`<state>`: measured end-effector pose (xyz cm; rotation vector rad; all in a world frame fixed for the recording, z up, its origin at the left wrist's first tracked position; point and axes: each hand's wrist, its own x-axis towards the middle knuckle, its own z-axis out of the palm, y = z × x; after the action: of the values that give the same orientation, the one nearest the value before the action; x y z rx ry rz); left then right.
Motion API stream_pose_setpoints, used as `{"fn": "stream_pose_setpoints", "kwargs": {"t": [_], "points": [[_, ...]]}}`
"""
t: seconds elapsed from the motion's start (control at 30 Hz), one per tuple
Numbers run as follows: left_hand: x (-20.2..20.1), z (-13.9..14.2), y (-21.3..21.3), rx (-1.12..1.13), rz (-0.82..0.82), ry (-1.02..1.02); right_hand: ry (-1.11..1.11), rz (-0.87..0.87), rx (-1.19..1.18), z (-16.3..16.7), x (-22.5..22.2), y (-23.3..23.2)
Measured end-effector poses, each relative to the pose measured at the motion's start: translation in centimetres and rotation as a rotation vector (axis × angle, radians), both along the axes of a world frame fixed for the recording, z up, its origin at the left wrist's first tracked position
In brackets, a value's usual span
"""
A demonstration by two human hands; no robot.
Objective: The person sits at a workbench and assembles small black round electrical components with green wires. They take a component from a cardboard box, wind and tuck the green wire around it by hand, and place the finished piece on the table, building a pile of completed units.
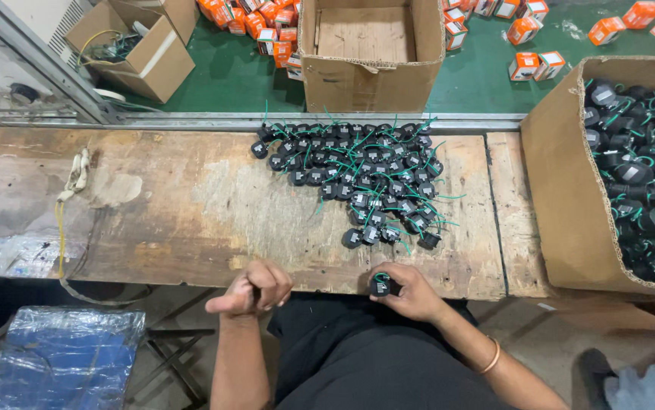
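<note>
From my head camera I look down at a worn wooden bench (190, 205). My right hand (411, 292) is at the near edge of the bench. It is closed around one small black part (381, 285) with a green wire on top. My fingers wrap it and my thumb sits by it. My left hand (251, 290) is at the same near edge, a little way left of the part. It is curled into a fist with the thumb sticking out to the left. I cannot tell if there is something small inside it.

A pile (358, 182) of the same black parts lies on the bench, just beyond my right hand, with green wires poking out all over. To the right of the bench a big box (563, 205) is full of more of them. Past the far edge of the bench sits an empty box (369, 53) on the green floor, with little orange boxes (536, 66) around it.

I think the good way is to hold the part still and low, close to the bench edge. I should keep the green wire free, not squashed. My left hand should come in close, so both hands can work on the part.
</note>
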<state>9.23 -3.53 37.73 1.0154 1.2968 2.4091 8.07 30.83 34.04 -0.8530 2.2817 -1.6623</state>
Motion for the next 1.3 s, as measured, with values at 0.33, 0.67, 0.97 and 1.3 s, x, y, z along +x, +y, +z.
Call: {"fn": "stream_pose_setpoints", "kwargs": {"t": [0.33, 0.67, 0.97, 1.3], "points": [[-1.0, 1.8, -0.3, -0.225, 0.024, 0.001, 0.017, 0.001, -0.062, 0.8, 0.3, -1.9], [-2.7, -0.1, 5.7, -0.612, 0.694, 0.023, 0.048, 0.168, -0.117, 3.3, 0.4, -2.7], [-2.4, 1.5, 9.3, -1.099, 0.950, 0.331, 0.219, 0.196, -0.002, 3.4, 0.5, -2.5], [-2.5, -0.6, 7.1, -0.415, 0.935, -0.109, 0.366, -0.156, -0.008, 1.1, 0.0, -2.6]]}}
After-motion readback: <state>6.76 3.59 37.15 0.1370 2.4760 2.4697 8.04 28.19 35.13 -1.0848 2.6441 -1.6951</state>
